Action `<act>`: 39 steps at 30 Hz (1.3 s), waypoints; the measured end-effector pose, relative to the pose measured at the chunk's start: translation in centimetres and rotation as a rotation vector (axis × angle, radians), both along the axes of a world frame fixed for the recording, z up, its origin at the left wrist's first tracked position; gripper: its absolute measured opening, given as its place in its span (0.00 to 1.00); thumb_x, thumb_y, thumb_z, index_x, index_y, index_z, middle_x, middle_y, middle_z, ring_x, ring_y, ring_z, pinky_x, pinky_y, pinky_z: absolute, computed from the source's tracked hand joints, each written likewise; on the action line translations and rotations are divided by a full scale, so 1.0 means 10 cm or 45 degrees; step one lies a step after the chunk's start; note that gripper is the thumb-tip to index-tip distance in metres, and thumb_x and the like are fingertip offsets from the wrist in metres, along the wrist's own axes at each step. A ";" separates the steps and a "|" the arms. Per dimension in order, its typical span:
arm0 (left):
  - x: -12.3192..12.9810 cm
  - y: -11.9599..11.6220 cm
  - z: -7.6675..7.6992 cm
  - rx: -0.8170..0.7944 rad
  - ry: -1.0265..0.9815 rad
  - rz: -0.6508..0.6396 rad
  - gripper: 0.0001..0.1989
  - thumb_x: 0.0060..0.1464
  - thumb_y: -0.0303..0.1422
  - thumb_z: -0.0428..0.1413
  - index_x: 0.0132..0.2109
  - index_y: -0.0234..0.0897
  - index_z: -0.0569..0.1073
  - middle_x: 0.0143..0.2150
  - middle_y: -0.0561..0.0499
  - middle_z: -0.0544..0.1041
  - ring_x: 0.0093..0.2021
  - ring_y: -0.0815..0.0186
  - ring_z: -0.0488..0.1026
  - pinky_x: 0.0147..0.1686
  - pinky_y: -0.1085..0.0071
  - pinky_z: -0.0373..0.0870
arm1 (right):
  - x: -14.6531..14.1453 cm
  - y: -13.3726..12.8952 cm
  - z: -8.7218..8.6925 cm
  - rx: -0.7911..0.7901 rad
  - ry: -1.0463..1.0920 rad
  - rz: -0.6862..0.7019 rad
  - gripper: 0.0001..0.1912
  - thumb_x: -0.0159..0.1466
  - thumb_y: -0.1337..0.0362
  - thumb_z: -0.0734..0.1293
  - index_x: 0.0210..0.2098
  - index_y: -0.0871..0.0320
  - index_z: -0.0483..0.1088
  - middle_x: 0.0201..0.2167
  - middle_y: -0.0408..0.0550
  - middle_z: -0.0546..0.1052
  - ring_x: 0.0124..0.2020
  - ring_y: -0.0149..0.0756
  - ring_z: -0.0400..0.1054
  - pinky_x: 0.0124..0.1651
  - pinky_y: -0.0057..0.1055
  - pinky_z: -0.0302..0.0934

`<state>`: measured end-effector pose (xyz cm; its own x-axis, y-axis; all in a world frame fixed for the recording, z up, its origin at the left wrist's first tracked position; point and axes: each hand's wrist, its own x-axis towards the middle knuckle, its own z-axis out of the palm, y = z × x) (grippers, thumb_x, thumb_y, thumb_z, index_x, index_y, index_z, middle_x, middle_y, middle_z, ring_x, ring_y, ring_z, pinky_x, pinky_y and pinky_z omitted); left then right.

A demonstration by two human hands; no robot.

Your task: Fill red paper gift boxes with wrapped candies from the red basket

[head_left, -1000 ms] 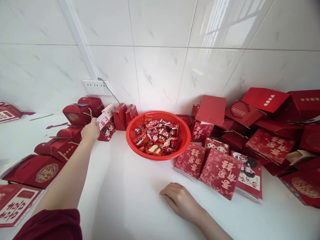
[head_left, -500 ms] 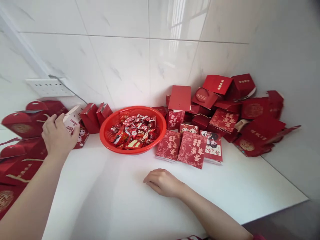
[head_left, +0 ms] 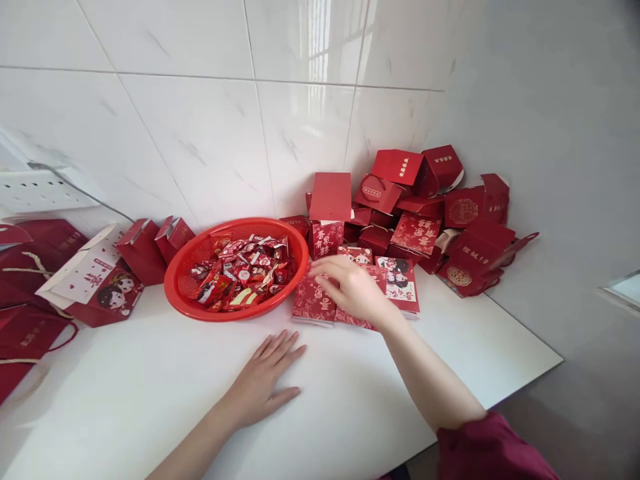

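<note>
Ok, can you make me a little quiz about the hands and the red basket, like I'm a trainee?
1. What is in the basket?
2. True or false: the left hand rests palm down on the table.
3. Which hand is over the flat boxes, left or right?

Key:
1. Wrapped sweets.
2. True.
3. The right hand.

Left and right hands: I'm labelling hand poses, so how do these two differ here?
The left hand lies palm down on the white table, while the right hand is over the red boxes, contact unclear.
The left hand's fingers are spread; the right hand's are bent.
The left hand is lower in the picture than the right hand.
Both are bare, with nothing visibly gripped.
</note>
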<state>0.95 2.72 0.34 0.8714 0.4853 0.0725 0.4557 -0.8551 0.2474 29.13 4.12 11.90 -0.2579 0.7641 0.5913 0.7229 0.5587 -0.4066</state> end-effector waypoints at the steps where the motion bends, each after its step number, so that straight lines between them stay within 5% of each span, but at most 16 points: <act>1: 0.02 0.01 -0.01 -0.030 0.019 0.012 0.34 0.65 0.46 0.51 0.72 0.50 0.48 0.74 0.50 0.49 0.73 0.53 0.49 0.69 0.52 0.50 | 0.07 0.09 0.02 0.026 -0.037 -0.156 0.12 0.70 0.65 0.60 0.45 0.56 0.75 0.54 0.54 0.75 0.57 0.43 0.67 0.58 0.43 0.63; 6: -0.02 0.04 -0.02 -0.141 0.061 0.048 0.32 0.66 0.48 0.48 0.72 0.52 0.48 0.74 0.52 0.48 0.73 0.53 0.47 0.70 0.49 0.48 | 0.34 0.64 -0.07 0.050 -0.379 -0.736 0.12 0.66 0.67 0.62 0.39 0.61 0.78 0.72 0.55 0.52 0.71 0.57 0.45 0.67 0.60 0.44; 9: -0.04 0.03 0.00 -0.176 0.053 0.059 0.31 0.66 0.48 0.48 0.72 0.52 0.50 0.74 0.53 0.48 0.73 0.53 0.46 0.70 0.49 0.47 | 0.46 0.89 -0.12 -0.017 -0.473 -0.834 0.19 0.65 0.69 0.61 0.53 0.64 0.72 0.72 0.58 0.49 0.72 0.57 0.40 0.68 0.65 0.34; 12: -0.04 0.01 0.02 -0.200 0.071 0.071 0.31 0.66 0.49 0.47 0.72 0.52 0.50 0.74 0.53 0.47 0.74 0.54 0.45 0.70 0.48 0.46 | 0.56 0.94 -0.04 -0.009 -0.337 -0.851 0.28 0.67 0.68 0.57 0.65 0.68 0.58 0.71 0.63 0.52 0.72 0.53 0.42 0.68 0.64 0.40; 16: -0.05 0.00 0.03 -0.212 0.058 0.071 0.32 0.66 0.50 0.47 0.72 0.51 0.51 0.74 0.52 0.47 0.74 0.54 0.45 0.70 0.48 0.46 | 0.62 0.65 0.26 0.292 -0.030 -0.763 0.28 0.68 0.61 0.59 0.65 0.66 0.57 0.68 0.66 0.56 0.71 0.52 0.45 0.68 0.57 0.48; 20: -0.04 0.01 -0.01 -0.193 0.003 0.052 0.32 0.65 0.48 0.49 0.72 0.49 0.52 0.74 0.50 0.50 0.73 0.53 0.48 0.70 0.47 0.48 | 0.55 0.12 0.55 0.505 0.247 -0.651 0.23 0.67 0.55 0.64 0.58 0.57 0.66 0.60 0.60 0.65 0.63 0.50 0.59 0.63 0.52 0.58; 23: -0.03 0.01 -0.03 -0.089 -0.222 0.043 0.28 0.62 0.44 0.55 0.67 0.49 0.62 0.70 0.48 0.62 0.68 0.53 0.60 0.67 0.53 0.58 | 0.44 -0.18 0.61 0.330 0.427 -0.543 0.20 0.65 0.53 0.68 0.54 0.54 0.70 0.55 0.55 0.70 0.55 0.46 0.67 0.52 0.44 0.67; 26: -0.12 0.04 0.02 0.069 -0.639 0.197 0.12 0.62 0.32 0.55 0.50 0.44 0.77 0.53 0.48 0.79 0.51 0.61 0.77 0.52 0.64 0.73 | 0.28 -0.30 0.51 -0.033 0.531 -0.304 0.18 0.64 0.55 0.69 0.52 0.52 0.72 0.50 0.50 0.75 0.45 0.41 0.72 0.44 0.38 0.68; 29: -0.31 0.07 0.20 0.206 -0.919 0.422 0.13 0.63 0.22 0.47 0.41 0.38 0.75 0.40 0.46 0.79 0.42 0.63 0.77 0.43 0.66 0.74 | 0.05 -0.28 0.34 -0.408 0.513 0.071 0.11 0.64 0.60 0.70 0.45 0.53 0.76 0.44 0.48 0.78 0.44 0.39 0.73 0.44 0.36 0.67; 33: -0.51 0.08 0.70 0.322 -1.059 0.439 0.11 0.58 0.21 0.52 0.42 0.38 0.75 0.43 0.46 0.77 0.45 0.61 0.76 0.44 0.64 0.74 | -0.30 -0.19 0.15 -0.616 0.595 0.445 0.09 0.64 0.64 0.69 0.43 0.53 0.79 0.42 0.47 0.79 0.43 0.38 0.74 0.45 0.35 0.68; 39: -0.58 0.07 1.58 0.274 -0.769 0.201 0.14 0.59 0.25 0.55 0.51 0.42 0.73 0.52 0.47 0.75 0.55 0.58 0.73 0.55 0.62 0.70 | -0.62 -0.12 0.02 -0.435 0.922 0.410 0.04 0.64 0.64 0.69 0.38 0.53 0.77 0.38 0.46 0.78 0.40 0.35 0.73 0.42 0.33 0.68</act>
